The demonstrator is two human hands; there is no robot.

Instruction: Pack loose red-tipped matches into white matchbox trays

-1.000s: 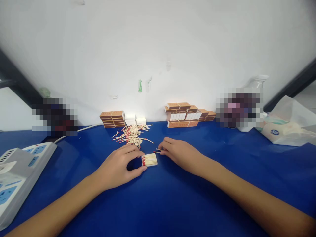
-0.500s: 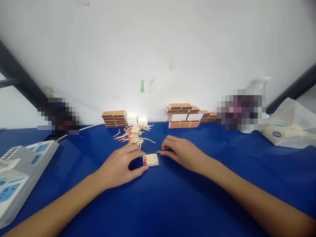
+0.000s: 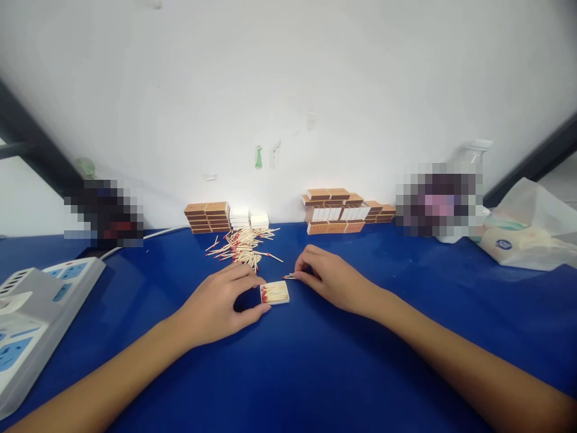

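A small white matchbox tray (image 3: 283,300) lies on the blue tabletop, partly filled with red-tipped matches (image 3: 276,292). My left hand (image 3: 228,304) grips its left end between thumb and fingers. Just to the right of the tray, my right hand (image 3: 322,276) pinches a few matches (image 3: 288,276) between thumb and fingertips, their red heads pointing left. Their other ends are hidden by the fingers. Beyond my left hand, a loose heap of matches (image 3: 246,243) spreads towards the wall.
Brown matchboxes (image 3: 207,218) and white trays (image 3: 259,222) are stacked at the wall. More matchboxes (image 3: 336,227) stand at centre right. A power strip (image 3: 58,319) lies at left, with a white cable (image 3: 153,233) behind. A tissue pack (image 3: 518,240) sits at right.
Both hands hold almost the same positions; the right thumb and fingers have shifted slightly around the pinched matches. The view has moved a touch.
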